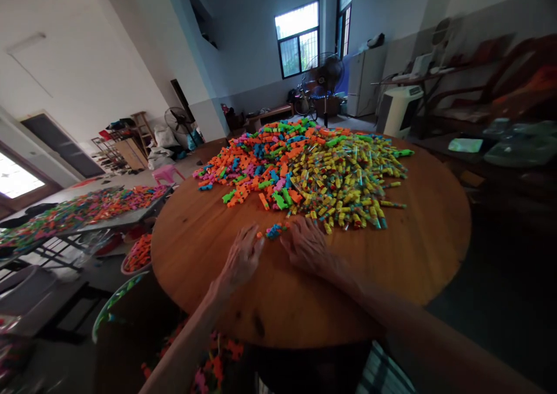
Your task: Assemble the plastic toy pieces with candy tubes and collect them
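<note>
My left hand (244,253) rests low over the round wooden table, fingers bent and closed at a small orange plastic piece. My right hand (307,244) lies palm down with curled fingers against the other end of the same little group. Between them sit small blue plastic toy pieces (274,230) with bits of orange; their exact shape is too blurred to tell. Just beyond my hands rises a heap of orange, green, blue and pink plastic toy pieces (261,167). Beside it, on the right, lies a pile of clear tubes with yellow wraps (348,179).
The round wooden table (191,266) is in front of me. At left, a long low table (100,227) bears more coloured pieces. Below it stand a basin of orange pieces (138,253) and a pink stool (167,173). A standing fan (326,72) is behind the heap.
</note>
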A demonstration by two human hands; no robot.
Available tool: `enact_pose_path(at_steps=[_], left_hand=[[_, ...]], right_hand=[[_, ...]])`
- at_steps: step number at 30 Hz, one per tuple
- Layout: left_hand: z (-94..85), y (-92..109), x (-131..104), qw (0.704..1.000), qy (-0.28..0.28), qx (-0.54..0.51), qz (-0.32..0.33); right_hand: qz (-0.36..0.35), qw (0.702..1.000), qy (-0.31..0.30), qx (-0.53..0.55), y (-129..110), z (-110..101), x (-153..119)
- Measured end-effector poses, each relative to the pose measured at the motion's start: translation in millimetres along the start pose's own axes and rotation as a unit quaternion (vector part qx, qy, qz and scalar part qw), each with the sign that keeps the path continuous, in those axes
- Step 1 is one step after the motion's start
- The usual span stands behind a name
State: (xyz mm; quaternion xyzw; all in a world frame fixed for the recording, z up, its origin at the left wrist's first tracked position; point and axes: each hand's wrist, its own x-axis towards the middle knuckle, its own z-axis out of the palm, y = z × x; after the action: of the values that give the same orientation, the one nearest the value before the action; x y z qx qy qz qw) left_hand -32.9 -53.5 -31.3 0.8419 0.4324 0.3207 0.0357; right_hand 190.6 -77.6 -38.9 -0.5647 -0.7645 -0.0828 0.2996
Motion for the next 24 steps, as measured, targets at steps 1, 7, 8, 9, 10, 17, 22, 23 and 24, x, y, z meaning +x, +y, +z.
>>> enact_pose_path(at_steps=[1, 7, 8, 9, 10, 17, 22, 23, 24], left_hand=[[-4.9, -2.0, -11.8, 1.0, -0.007, 0.015, -0.004], [-5.6, -28.1, -37.8, 0.994, -0.048, 0.097, -0.008], [-4.2, -36.3, -33.2, 0.994, -0.04, 0.103, -0.01], [-3.1, -44.9, -27.2, 0.994, -0.03, 0.108, -0.014], [-2.4, -53.2, -20.5, 0.993, -0.02, 0.112, -0.018], [4.4, -61.6, 5.1, 0.99, 0.033, 0.137, -0.028], [16.2, -16.2, 6.2, 0.999, -0.028, 0.013, 0.023], [17.6, -7.5, 8.1, 0.998, -0.049, -0.023, 0.021], [18.8, 0.1, 10.3, 0.996, -0.067, -0.052, 0.013]], right_hand=[[-0.009, 1.0, 0.001, 0.012, -0.1, 2.3, 2.0], [-0.01, 0.999, -0.022, 0.042, -15.3, 31.4, 23.9], [-0.01, 0.998, -0.026, 0.051, -20.6, 37.7, 28.3], [-0.011, 0.998, -0.029, 0.059, -26.1, 43.7, 32.3], [-0.011, 0.997, -0.03, 0.063, -31.2, 49.2, 35.5], [-0.042, 0.995, -0.035, 0.085, -36.2, 59.7, 29.7], [-0.064, 0.99, -0.036, 0.12, -29.5, 45.7, 25.0], [-0.054, 0.99, -0.027, 0.127, -28.8, 40.1, 25.3], [-0.038, 0.99, -0.012, 0.132, -27.7, 32.7, 25.3]])
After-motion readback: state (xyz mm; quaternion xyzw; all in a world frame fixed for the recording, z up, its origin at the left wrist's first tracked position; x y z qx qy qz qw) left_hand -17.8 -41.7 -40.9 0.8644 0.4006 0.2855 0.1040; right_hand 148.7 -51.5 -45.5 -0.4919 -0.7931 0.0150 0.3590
